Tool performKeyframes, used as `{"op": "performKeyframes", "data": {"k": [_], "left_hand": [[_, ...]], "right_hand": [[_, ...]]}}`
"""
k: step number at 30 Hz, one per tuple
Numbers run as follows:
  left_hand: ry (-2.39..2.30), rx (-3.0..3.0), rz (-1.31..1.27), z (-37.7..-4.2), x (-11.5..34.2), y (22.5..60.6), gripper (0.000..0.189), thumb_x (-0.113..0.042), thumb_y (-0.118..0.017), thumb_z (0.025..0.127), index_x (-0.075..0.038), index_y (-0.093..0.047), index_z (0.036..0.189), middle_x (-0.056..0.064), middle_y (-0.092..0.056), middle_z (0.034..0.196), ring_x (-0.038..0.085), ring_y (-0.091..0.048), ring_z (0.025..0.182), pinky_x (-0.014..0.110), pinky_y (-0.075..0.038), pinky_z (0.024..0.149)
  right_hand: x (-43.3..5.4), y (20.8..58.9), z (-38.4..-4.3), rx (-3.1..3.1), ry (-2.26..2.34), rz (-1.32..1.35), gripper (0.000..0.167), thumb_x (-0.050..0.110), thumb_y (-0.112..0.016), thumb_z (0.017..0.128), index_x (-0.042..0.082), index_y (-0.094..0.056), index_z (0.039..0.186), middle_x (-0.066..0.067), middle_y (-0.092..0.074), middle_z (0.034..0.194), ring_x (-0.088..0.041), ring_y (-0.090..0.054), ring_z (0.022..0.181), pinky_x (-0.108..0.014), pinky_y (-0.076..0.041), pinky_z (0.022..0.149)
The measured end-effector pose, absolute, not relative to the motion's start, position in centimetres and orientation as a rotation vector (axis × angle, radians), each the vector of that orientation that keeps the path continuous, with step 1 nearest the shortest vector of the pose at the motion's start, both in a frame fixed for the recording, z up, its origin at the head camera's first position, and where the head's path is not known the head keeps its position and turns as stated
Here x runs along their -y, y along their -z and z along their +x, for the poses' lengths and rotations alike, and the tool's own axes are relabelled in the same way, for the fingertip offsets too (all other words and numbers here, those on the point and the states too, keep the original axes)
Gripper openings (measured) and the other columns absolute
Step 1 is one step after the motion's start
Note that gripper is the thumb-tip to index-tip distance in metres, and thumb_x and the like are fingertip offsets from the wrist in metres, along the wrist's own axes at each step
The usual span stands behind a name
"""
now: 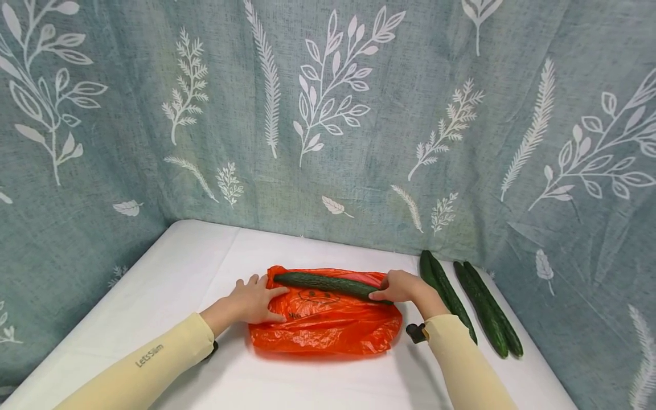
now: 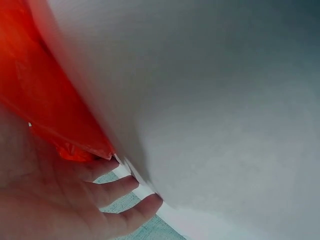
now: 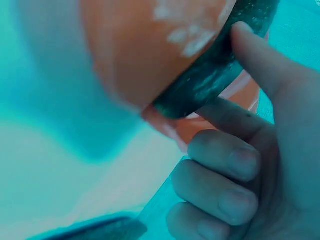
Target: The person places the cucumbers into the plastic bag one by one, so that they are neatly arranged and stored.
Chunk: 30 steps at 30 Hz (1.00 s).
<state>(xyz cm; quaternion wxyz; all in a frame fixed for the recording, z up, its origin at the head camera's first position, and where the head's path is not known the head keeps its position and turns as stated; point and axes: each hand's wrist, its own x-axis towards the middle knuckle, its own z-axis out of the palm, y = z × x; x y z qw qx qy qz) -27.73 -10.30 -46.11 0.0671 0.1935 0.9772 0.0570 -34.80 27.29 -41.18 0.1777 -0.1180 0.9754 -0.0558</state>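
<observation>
While a long dark-green cucumber lying across a crinkled red plastic bag is pinched by the right hand, the bag's left edge is touched by the spread left hand; if dragged, the bag might be torn.

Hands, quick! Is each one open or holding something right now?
Left hand: open, fingers spread, touching the red bag.
Right hand: holding one end of a cucumber between thumb and finger.

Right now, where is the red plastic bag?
In the head view, the bag lies below centre, between the left hand and right hand, a long green cucumber along its far side.
</observation>
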Motion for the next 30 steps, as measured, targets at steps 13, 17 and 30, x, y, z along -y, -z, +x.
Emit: {"op": "performKeyframes", "data": {"k": [13, 17, 30], "left_hand": [[-0.143, -2.956, 0.592, -27.6, 10.3, 46.1, 0.076, -0.071, -0.063, 0.085, -0.033, -0.049, 0.149, 0.023, -0.044, 0.148, 0.046, -0.042, 0.134, 0.067, -0.037, 0.1], [-0.142, -2.957, 0.58, -27.5, 10.2, 46.0, 0.076, -0.071, -0.063, 0.084, -0.033, -0.049, 0.149, 0.023, -0.043, 0.149, 0.045, -0.042, 0.135, 0.067, -0.038, 0.1], [-0.177, -2.942, 0.549, -27.7, 10.0, 46.0, 0.079, -0.072, -0.065, 0.083, -0.033, -0.049, 0.15, 0.021, -0.041, 0.152, 0.045, -0.041, 0.136, 0.066, -0.037, 0.101]], "right_hand": [[-28.9, 42.0, -34.2, -2.782, 0.111, -0.252, 0.051, 0.067, -0.068, 0.084, 0.018, -0.074, 0.094, 0.001, -0.066, 0.081, -0.018, -0.057, 0.074, -0.036, -0.046, 0.068], [-29.1, 42.0, -33.9, -2.79, 0.122, -0.221, 0.054, 0.071, -0.066, 0.083, 0.017, -0.072, 0.086, -0.001, -0.062, 0.075, -0.018, -0.054, 0.069, -0.035, -0.041, 0.064], [-29.0, 41.1, -33.5, -2.926, -0.086, -0.288, 0.056, 0.073, -0.058, 0.088, 0.022, -0.07, 0.069, 0.0, -0.066, 0.062, -0.015, -0.059, 0.057, -0.034, -0.043, 0.054]]}}
